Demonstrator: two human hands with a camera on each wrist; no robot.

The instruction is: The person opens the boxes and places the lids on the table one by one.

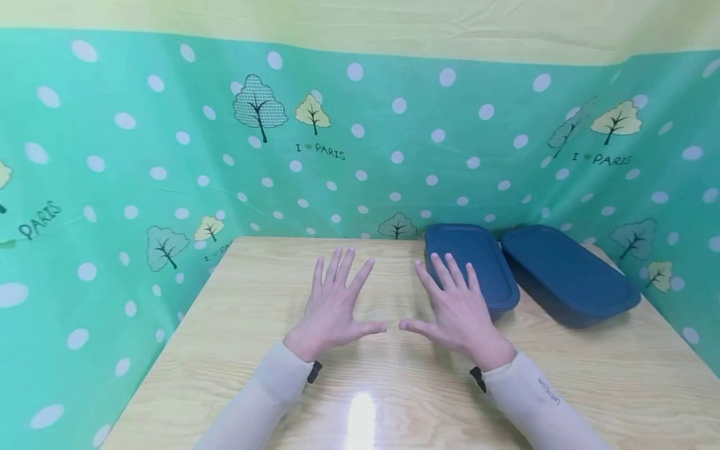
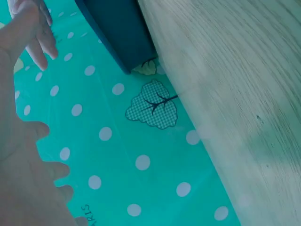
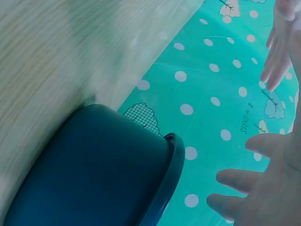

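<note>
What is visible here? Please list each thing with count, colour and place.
Table: 1, light wood, under boxes
Inner lidded box: 1, dark blue, right of table's middle
Outer lidded box: 1, dark blue, by right edge
Printed cloth: at least 1, green with dots, yellowish above, behind and beside table
Left wrist piece: 1, black, at cuff
Right wrist piece: 1, black, at cuff
Left sleeve: 1, whitish, left arm
Right sleeve: 1, whitish, right arm
Left hand: 1, bare, left of table's middle
Right hand: 1, bare, overlapping inner box in head view
</note>
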